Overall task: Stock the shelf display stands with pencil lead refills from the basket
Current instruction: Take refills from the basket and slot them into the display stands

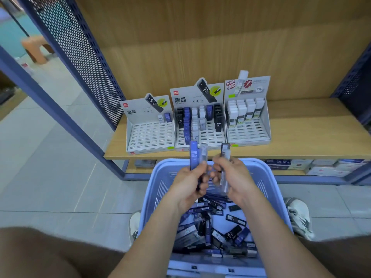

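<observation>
My left hand (189, 182) grips two lead refill cases upright, a blue one (194, 154) and a clear one (204, 152). Close beside it, my right hand (233, 177) holds a dark and clear refill case (225, 150). Both hands hover over the blue basket (263, 173), which holds several loose black and blue refill cases (216, 227). On the wooden shelf (301, 135) stand three white display stands: the left stand (150, 135) with two cases at its back right, the middle stand (200, 127) partly filled, and the right stand (248, 125) with white cases in its back rows.
A blue perforated shelf side panel (80, 57) rises at the left, another at the far right (357, 81). Boxed stock (321, 165) sits on the lower shelf. My shoes (299, 217) flank the basket on the tiled floor. An orange stool (37, 48) stands far left.
</observation>
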The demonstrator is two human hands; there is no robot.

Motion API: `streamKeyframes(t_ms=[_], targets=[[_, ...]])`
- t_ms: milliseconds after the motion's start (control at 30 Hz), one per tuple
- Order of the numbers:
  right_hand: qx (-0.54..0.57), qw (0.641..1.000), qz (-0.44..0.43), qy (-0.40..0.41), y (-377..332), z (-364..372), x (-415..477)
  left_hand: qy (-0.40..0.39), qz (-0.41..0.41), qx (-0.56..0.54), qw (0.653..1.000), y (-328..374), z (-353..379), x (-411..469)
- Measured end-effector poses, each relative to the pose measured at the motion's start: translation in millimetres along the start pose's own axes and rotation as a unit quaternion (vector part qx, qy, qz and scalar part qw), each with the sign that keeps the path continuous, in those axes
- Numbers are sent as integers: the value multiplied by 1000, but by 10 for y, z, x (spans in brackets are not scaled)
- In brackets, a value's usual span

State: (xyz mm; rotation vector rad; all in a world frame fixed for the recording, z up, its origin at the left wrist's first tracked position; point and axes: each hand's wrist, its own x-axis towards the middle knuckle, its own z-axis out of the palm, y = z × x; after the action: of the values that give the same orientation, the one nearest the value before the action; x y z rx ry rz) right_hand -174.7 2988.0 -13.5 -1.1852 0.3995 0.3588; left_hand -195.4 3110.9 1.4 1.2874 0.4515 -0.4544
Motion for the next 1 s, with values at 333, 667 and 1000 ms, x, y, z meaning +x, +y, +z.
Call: streamKeyframes(t_ms=[333,667,1000], targets=[[-58,992,-25,-113,-197,56,-48,-200,-99,163,961,240,-209,-204],[116,993,-30,4,-123,207,15,-32,24,175,984,210,-137,-186],[152,988,14,-25,-24,437,-48,107,154,248,951,195,-23,-212]])
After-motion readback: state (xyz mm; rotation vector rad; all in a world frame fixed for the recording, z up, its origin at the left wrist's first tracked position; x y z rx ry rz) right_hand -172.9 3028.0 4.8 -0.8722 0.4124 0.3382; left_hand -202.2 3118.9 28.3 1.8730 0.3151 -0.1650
